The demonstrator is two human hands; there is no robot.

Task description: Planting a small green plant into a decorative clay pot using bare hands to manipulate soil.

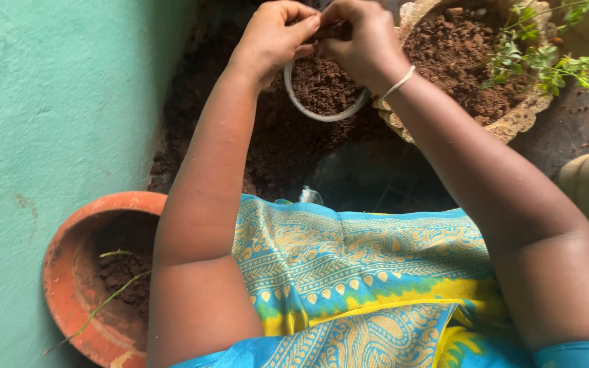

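Both arms reach forward, left hand [275, 35] and right hand [363, 39] fingers pinched together on a brown clump [332, 31] above the white-rimmed pot [323, 114].

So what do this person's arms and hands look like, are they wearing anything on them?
Both arms are bare from wrist to upper arm, with no gloves on the left hand or the right hand. A thin pale bangle circles the right wrist. A bright blue sleeve edge shows at the right upper arm. No rings can be made out.
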